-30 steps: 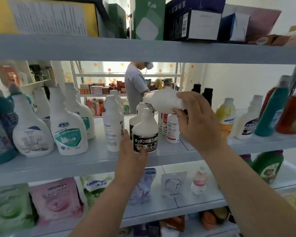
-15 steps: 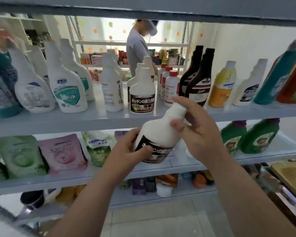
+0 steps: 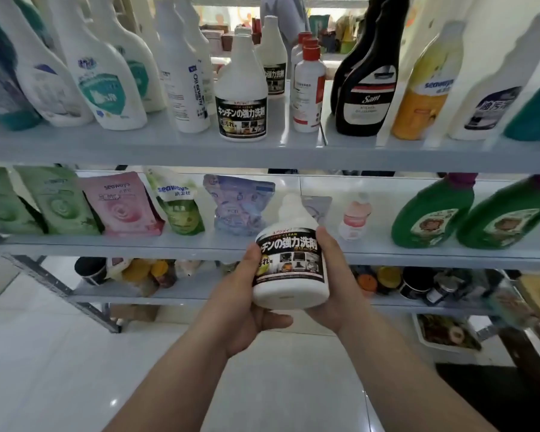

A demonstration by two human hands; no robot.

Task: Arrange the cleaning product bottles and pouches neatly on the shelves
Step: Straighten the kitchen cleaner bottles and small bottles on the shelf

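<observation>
Head view. White bottle with black label (image 3: 290,269) at frame centre, upright, held in the air in front of the middle shelf (image 3: 138,246) edge. Left hand (image 3: 247,310): thumb up the label's left side, fingers (image 3: 275,321) curled under the base, gripping. Right hand (image 3: 334,288): thumb on the label's right edge, remaining fingers hidden behind the bottle, gripping. Matching bottle (image 3: 242,101) stands on the upper shelf (image 3: 138,149), top centre. Pink pouch (image 3: 122,204) on middle shelf, left; green bottle (image 3: 430,213) at right.
</observation>
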